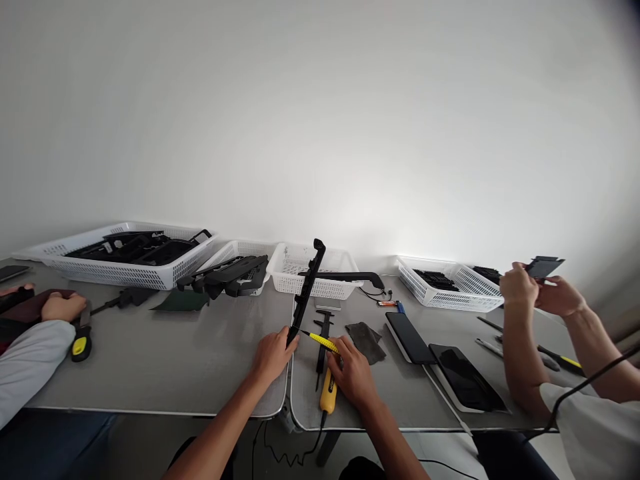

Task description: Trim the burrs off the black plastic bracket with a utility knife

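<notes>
Nearer than the perforated white plastic basket (345,291), the left hand (273,357) clasps a long, notched black strip (306,287) — its lower end hidden by fingers. The right hand (354,373) pinches a ridged yellow tool (324,343), tip contact unclear. Crumpled grey cloth (367,342) lies nearer than the basket, rightward.

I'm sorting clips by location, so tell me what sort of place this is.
Probably a small workshop handling plastic parts: a white perforated basket holds black parts, and a caliper lies on the gray table near a corded yellow tool.
</notes>
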Motion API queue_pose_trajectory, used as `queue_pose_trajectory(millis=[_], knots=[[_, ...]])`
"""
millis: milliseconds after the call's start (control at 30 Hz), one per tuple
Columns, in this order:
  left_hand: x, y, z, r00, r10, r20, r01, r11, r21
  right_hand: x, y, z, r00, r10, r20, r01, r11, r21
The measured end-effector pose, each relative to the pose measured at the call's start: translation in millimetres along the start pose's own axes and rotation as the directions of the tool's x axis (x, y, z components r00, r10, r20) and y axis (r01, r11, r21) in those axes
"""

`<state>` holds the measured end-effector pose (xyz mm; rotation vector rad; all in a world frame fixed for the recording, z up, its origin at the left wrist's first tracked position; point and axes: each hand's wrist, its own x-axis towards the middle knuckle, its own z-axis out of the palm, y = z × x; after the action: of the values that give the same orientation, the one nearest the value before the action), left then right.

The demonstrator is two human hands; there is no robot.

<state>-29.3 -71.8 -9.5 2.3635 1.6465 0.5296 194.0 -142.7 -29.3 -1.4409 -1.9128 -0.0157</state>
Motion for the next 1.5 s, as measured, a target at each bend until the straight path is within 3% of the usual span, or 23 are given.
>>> queue_pose_trajectory(millis=[367, 833, 1500], knots=[[-3.3, 5.2, -7.1, 0.998, -0.048, -0.05, 0.046, 0.998, -0.041, 0.1, -4.1, -5.5, 1.0, -0.005, 0.027, 0.005, 1.0, 0.017], [-4.9, 6.1, -10.3, 1.0, -0.017, 0.001, 0.017, 0.998, -0.067, 2.8, 11.7, 4.9, 0.986, 0.113, -0.125, -0.12, 0.991, -0.05], [-5.8, 6.3, -7.5, 1.0, 0.008, 0.015, -0.007, 0.998, -0.067, 5.9, 15.1, 5.4, 0.985, 0.11, -0.136, -0.121, 0.99, -0.077]])
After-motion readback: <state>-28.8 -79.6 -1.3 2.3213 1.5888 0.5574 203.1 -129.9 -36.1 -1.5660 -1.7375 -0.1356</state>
